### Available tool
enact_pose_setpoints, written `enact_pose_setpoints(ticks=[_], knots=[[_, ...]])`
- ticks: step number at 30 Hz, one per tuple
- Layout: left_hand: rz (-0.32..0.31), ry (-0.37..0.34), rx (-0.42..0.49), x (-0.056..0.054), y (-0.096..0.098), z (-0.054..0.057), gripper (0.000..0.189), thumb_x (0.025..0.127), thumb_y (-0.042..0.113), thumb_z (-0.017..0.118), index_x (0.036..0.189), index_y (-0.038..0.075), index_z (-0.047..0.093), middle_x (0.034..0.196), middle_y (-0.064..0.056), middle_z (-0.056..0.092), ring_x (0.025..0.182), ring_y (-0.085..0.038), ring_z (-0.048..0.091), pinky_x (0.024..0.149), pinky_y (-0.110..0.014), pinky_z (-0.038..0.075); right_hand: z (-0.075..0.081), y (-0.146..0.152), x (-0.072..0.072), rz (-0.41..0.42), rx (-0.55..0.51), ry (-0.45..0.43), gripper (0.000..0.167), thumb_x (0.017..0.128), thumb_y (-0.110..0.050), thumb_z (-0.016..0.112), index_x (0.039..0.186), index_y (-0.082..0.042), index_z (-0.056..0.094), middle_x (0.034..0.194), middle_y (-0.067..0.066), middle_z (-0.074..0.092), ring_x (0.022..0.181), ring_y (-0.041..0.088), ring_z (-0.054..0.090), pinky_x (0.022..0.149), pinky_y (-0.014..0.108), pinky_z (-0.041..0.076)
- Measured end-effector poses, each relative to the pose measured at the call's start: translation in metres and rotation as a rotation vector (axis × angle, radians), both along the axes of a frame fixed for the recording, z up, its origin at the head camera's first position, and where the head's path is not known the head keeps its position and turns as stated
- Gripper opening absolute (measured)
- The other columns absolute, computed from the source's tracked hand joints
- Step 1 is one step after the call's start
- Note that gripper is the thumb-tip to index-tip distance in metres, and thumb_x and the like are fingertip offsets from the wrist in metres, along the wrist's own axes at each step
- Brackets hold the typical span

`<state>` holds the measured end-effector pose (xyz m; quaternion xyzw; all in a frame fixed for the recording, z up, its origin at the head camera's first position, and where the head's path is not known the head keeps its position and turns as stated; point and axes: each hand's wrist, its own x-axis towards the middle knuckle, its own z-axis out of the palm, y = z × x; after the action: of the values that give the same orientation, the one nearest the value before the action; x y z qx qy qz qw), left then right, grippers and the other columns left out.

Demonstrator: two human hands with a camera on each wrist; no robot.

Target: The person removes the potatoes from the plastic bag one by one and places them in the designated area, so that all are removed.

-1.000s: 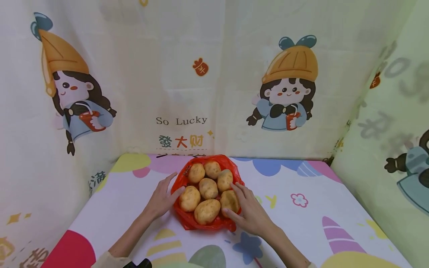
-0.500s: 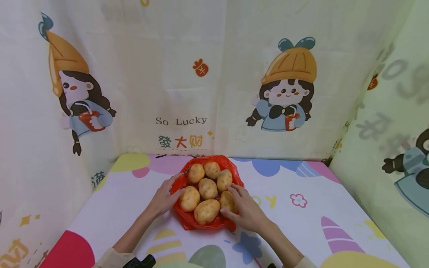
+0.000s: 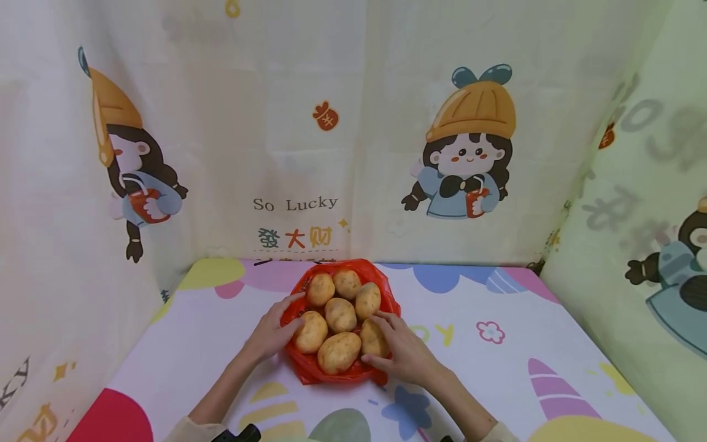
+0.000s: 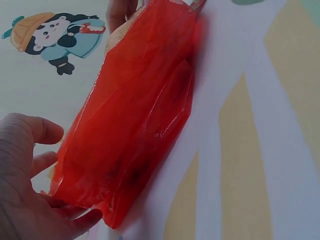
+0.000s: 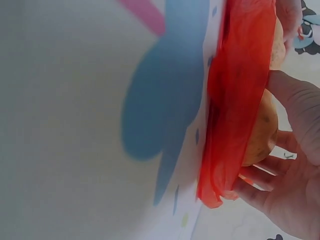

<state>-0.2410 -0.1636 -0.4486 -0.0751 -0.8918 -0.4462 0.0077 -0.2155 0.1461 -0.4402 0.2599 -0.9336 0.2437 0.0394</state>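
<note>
Several brown potatoes (image 3: 339, 353) lie in an opened red plastic bag (image 3: 309, 368) whose rim spreads around them. My left hand (image 3: 272, 334) is at the bag's left side, its thumb near the left potato (image 3: 311, 332) and its fingers at the rim; in the left wrist view its fingers (image 4: 47, 130) stand spread about the bag's end. At the right side my right hand (image 3: 405, 350) reaches over the edge, thumb and fingers around the right potato (image 3: 373, 339). The right wrist view shows the thumb at the rim and loosely extended fingers beside that potato (image 5: 262, 130).
A white tabletop cloth (image 3: 453, 380) with coloured prints lies under the bag. Printed curtains (image 3: 375, 153) stand behind and on both sides. A dark device (image 3: 240, 433) sits at the left wrist.
My right hand has moved slightly left, and the right potato has shifted a little inward. My left hand's fingers have come further over the bag's rim. The head view has tilted slightly.
</note>
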Motion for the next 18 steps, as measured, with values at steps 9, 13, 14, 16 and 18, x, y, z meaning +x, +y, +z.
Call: enact_pose_setpoints(ticks=[9,13,14,16,18], knots=[[0.039,-0.002,0.048,0.0013,-0.0003,-0.0060,0.052,0.099,0.024,0.060,0.149,0.013,0.051,0.150,-0.021,0.048,0.139,-0.043,0.044,0.111,-0.066,0.038,-0.0035,-0.0005,-0.0003,0.041,-0.035,-0.004,0.075,0.086,-0.040,0.082,0.145,-0.007,0.051,0.147,0.012,0.049,0.133,0.033,0.050,0.107,0.055,0.048],[0.051,0.007,0.097,-0.0011,0.0002,-0.0077,0.052,0.100,0.021,0.059,0.149,0.007,0.050,0.153,-0.022,0.047,0.143,-0.042,0.040,0.115,-0.064,0.034,-0.0039,0.0002,0.0009,0.035,-0.051,-0.001,0.073,0.085,-0.039,0.083,0.144,-0.008,0.052,0.147,0.011,0.050,0.133,0.032,0.050,0.108,0.055,0.047],[0.053,0.008,0.109,-0.0018,0.0003,-0.0079,0.052,0.100,0.021,0.059,0.149,0.006,0.050,0.153,-0.022,0.046,0.144,-0.042,0.039,0.116,-0.064,0.032,-0.0037,0.0006,0.0014,0.030,-0.058,-0.006,0.073,0.086,-0.039,0.083,0.145,-0.009,0.052,0.147,0.010,0.049,0.134,0.032,0.049,0.109,0.055,0.047],[0.057,0.014,0.128,-0.0027,0.0005,-0.0079,0.052,0.101,0.021,0.059,0.149,0.005,0.050,0.154,-0.022,0.046,0.146,-0.042,0.037,0.118,-0.063,0.030,-0.0031,0.0014,0.0021,0.017,-0.074,-0.014,0.073,0.086,-0.040,0.082,0.145,-0.010,0.052,0.148,0.009,0.049,0.134,0.032,0.049,0.109,0.056,0.046],[0.058,0.020,0.142,-0.0036,0.0006,-0.0078,0.052,0.101,0.021,0.060,0.149,0.005,0.050,0.155,-0.021,0.046,0.146,-0.041,0.037,0.119,-0.062,0.029,-0.0024,0.0023,0.0032,0.000,-0.100,-0.023,0.072,0.085,-0.040,0.082,0.145,-0.011,0.053,0.148,0.008,0.049,0.134,0.031,0.050,0.108,0.055,0.047]])
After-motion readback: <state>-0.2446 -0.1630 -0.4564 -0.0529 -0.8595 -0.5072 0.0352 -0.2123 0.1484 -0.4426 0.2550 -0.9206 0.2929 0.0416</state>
